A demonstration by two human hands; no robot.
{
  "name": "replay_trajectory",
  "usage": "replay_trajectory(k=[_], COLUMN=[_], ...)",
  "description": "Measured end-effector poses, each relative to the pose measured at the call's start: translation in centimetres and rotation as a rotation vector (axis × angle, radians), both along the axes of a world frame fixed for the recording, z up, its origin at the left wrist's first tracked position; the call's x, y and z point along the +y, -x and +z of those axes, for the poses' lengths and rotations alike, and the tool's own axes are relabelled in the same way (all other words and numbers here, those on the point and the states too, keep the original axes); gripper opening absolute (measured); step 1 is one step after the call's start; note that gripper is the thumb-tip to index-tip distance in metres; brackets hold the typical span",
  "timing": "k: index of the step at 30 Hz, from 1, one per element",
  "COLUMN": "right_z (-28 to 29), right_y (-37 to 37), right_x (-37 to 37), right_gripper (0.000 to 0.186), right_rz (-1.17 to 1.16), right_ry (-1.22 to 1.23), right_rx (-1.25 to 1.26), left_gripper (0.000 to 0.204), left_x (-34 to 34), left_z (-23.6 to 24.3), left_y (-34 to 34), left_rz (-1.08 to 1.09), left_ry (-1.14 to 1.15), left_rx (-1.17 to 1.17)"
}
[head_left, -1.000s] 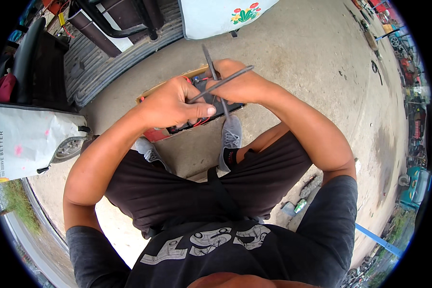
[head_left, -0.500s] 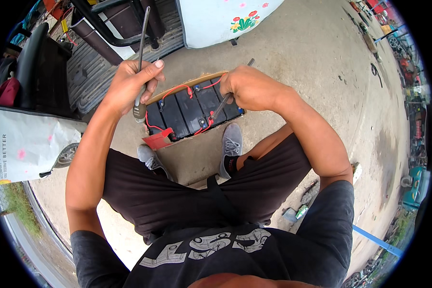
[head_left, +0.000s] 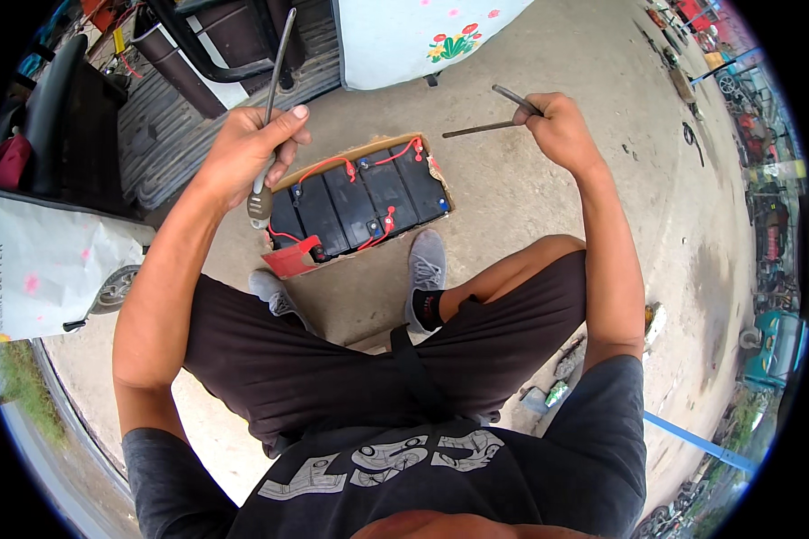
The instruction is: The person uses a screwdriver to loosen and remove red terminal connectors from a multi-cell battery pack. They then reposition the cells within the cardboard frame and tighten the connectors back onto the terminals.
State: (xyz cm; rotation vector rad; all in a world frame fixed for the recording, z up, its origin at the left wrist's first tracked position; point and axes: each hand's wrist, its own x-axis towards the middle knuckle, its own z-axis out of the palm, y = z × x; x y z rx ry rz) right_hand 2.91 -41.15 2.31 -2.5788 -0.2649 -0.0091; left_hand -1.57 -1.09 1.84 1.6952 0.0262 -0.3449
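Observation:
My left hand [head_left: 252, 153], left of the battery box, holds a long screwdriver [head_left: 259, 208] upright in the picture, handle down and thin metal shaft pointing up. My right hand [head_left: 557, 130], right of the box and above it in view, grips dark metal rods [head_left: 476, 128]; I cannot tell whether they are separate pieces. Between my feet and the vehicle is an open cardboard box [head_left: 391, 141] holding several black batteries [head_left: 346, 202] joined by red wires [head_left: 339, 160], with blue and red terminals and a red flap [head_left: 289, 262] at its near left corner.
A vehicle with a ribbed floor [head_left: 153, 153] and black seat fills the upper left; white printed covers [head_left: 422, 40] hang at the top and left. Small debris [head_left: 557, 386] lies right of my legs on the concrete [head_left: 683, 242]; parts and vehicles crowd the far right.
My hands have drawn apart from their crossed position over the batteries. The right has moved up and right, away from the box, with the rods; the left is raised leftward, screwdriver upright.

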Motion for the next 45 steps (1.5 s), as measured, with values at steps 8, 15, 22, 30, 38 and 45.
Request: replay_trajectory(k=[8, 15, 22, 30, 38, 45], right_z=[-6.2, -6.0, -4.1, -2.1, -1.4, 0.2], right_y=[-1.8, -1.0, 0.2, 1.6, 3.5, 3.3], right_x=[-7.3, -9.3, -3.9, 6.2, 13.8, 13.8], right_gripper=[0.018, 0.020, 0.028, 0.045, 0.071, 0.050], right_rz=[-0.141, -0.189, 0.039, 0.441, 0.733, 0.420], right_ry=[0.220, 0.580, 0.611, -0.023, -0.466, -0.598], right_rx=[0.185, 0.185, 0.728, 0.633, 0.678, 0.565], left_gripper=[0.050, 0.053, 0.058, 0.059, 0.070, 0.085], left_x=[-1.2, -1.9, -1.5, -1.6, -1.9, -1.3], left_z=[-0.2, 0.0, 0.0, -0.4, -1.7, -1.2], left_y=[-0.1, 0.1, 0.2, 0.1, 0.2, 0.5], left_rz=[-0.028, -0.039, 0.006, 0.069, 0.013, -0.087], left_ry=[0.062, 0.090, 0.150, 0.554, 0.821, 0.494], left_rx=[0.035, 0.027, 0.029, 0.158, 0.193, 0.302])
